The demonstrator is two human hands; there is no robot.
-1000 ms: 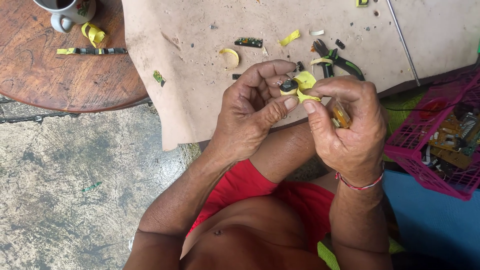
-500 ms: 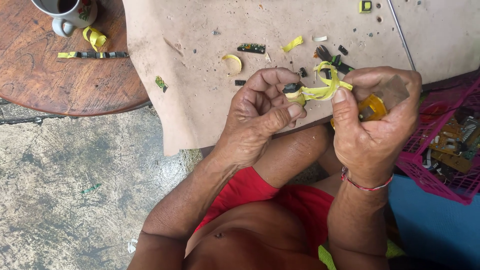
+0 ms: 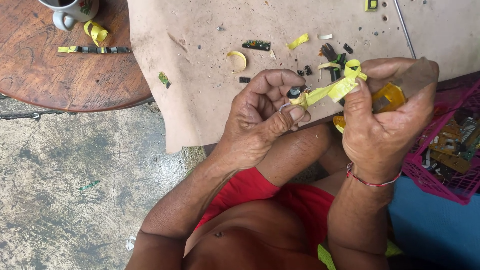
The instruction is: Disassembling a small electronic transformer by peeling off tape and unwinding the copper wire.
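Strip of yellow tape [image 3: 327,91] stretched taut above the near edge of the work board [image 3: 200,100], left hand [image 3: 260,120] pinching a small dark component [image 3: 294,93], right hand [image 3: 385,115] gripping the tape's far end; judged light, limp, sticky, easily torn, best held by its ends.

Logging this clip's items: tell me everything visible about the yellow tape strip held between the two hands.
The yellow tape strip looks like thin, glossy plastic tape, creased and twisted. It stretches taut, rising from the left hand up to the right hand. Its lower end sits at a small dark component pinched in the left fingers; its upper end curls into a loop above the right thumb. It hangs above the tan board.
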